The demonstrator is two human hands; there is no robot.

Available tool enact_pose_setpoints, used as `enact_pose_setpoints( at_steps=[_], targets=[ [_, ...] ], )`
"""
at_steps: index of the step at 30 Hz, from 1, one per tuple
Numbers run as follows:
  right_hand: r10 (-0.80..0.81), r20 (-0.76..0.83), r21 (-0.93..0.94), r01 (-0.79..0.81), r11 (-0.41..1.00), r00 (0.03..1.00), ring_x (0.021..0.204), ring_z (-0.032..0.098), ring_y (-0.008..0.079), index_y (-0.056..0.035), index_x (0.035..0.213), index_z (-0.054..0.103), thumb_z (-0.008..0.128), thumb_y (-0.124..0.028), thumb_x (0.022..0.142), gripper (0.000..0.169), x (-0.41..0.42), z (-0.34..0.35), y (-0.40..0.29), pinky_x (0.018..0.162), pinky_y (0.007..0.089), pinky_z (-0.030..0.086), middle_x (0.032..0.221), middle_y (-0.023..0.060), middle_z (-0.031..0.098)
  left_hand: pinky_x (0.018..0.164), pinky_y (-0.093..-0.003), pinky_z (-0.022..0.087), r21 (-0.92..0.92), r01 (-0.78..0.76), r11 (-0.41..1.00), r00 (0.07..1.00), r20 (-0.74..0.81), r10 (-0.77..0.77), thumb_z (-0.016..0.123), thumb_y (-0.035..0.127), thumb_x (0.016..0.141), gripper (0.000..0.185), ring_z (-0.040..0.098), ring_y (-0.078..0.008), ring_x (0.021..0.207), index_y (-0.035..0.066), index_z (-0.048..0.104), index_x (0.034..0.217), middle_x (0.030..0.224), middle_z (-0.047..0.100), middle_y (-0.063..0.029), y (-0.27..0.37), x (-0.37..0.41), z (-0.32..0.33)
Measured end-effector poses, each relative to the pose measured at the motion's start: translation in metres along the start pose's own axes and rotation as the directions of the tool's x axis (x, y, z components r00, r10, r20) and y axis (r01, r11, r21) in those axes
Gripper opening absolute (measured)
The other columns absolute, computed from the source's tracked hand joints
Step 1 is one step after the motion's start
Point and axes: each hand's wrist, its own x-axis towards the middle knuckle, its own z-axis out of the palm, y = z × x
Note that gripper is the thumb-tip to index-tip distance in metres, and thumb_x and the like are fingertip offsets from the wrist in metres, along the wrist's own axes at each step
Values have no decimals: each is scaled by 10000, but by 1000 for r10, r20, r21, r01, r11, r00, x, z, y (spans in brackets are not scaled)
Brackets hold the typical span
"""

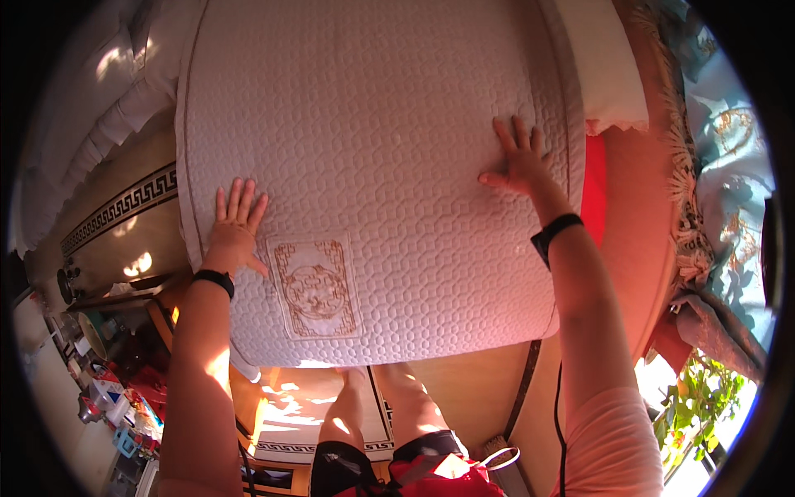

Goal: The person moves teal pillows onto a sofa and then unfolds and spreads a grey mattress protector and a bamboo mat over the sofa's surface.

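A large white quilted pad with a honeycomb pattern and darker piping spreads out before me. Near its front edge sits an embroidered patch with a brown round motif in a key-pattern frame. My left hand rests palm down on the pad's left side, just above and left of the patch, fingers apart. Farther back, my right hand lies palm down near the right edge, its fingers spread. Neither hand holds anything. Both wrists wear a black band. What lies beneath the pad is mostly hidden.
A white cushion or folded cloth adjoins the pad's right side, near a fringed curtain. At left, a cabinet stands beside cluttered household items. Below, my legs stand on a tiled floor at the pad's front edge.
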Motion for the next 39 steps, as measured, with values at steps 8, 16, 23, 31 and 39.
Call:
enact_pose_setpoints(
  at_steps=[8,16,23,31,39],
  targets=[
    [89,-2,-24,-89,996,996,1371,-71,410,-341,1445,108,674,-620,628,1033,-156,102,-7,970,726,54,1520,100,-35,1092,-517,-45,41,56,998,991,-120,-51,812,591,321,1489,-139,-338,1379,96,-21,1452,1502,-109,-171,12,-12,0],
    [142,120,87,-153,984,983,1370,-106,402,-346,1440,138,684,-603,632,1009,-312,175,-31,972,726,56,1519,109,-46,1069,-576,73,-202,316,927,941,-61,-334,613,526,741,1045,-103,-292,1395,177,-70,1452,1520,-110,-62,63,-75,66],
    [97,177,204,-133,970,979,1367,-124,402,-366,1434,138,786,-419,603,1056,-333,181,-37,973,725,98,1518,85,-83,997,-680,2,-435,502,747,845,62,-532,642,668,624,1228,-227,-335,1356,169,-126,1441,1489,-216,-119,134,-166,183],
    [52,-27,326,-40,944,998,1380,-9,360,-293,1411,261,770,-289,650,915,-343,195,-29,993,676,155,1508,100,50,1096,-514,93,-784,123,608,565,-449,-692,748,511,627,1134,20,-448,1349,32,108,1431,1469,31,-264,165,-189,261],
    [447,-423,483,-221,847,788,1137,447,373,12,1226,461,703,-289,735,625,-334,263,123,980,433,366,1231,228,462,1064,-499,255,-354,-81,-932,741,604,-294,604,757,583,1191,273,-352,1306,46,120,1407,1407,268,-191,172,-190,297]
  ],
)
